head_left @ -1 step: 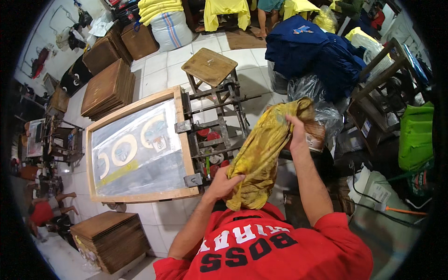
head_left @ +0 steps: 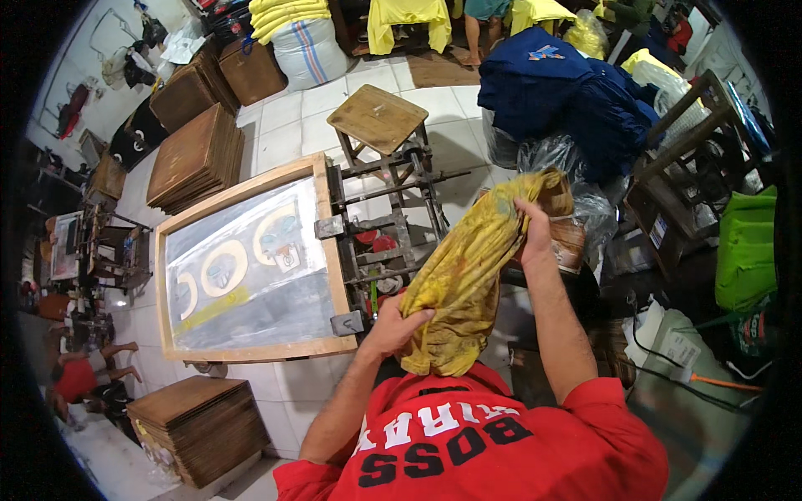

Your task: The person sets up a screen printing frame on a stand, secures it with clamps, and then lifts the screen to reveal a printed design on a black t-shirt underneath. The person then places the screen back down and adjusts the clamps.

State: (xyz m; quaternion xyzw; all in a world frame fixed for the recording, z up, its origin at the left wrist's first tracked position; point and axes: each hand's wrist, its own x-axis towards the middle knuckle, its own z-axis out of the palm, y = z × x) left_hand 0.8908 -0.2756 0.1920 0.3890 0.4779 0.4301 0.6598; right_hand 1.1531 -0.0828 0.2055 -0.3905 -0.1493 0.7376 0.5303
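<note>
A stained yellow cloth (head_left: 455, 284) stretches diagonally in front of my red shirt, held up between both hands. Its lower left edge is pinched in my left hand (head_left: 396, 328), thumb on top. My right hand (head_left: 533, 230) grips the upper right end, where the cloth bunches and shows darker smears. To the left of the cloth lies a wood-framed printing screen (head_left: 276, 321), with pale ring shapes and a yellow streak on its mesh. Metal clamps (head_left: 344, 323) join the screen's right side to a dark metal stand (head_left: 401, 221), partly hidden behind my left hand and the cloth.
A wooden stool (head_left: 378, 117) stands beyond the stand. Stacks of brown boards (head_left: 196, 159) sit at the left, another stack (head_left: 199, 426) nearer me. Navy garments (head_left: 560, 100) are piled at the far right, before a dark wooden chair (head_left: 668, 179). Cables (head_left: 710, 382) run at right. Other people are farther off.
Both hands keep their hold on the cloth. Its folds and upper end have shifted very slightly; the screen stays where it was.
</note>
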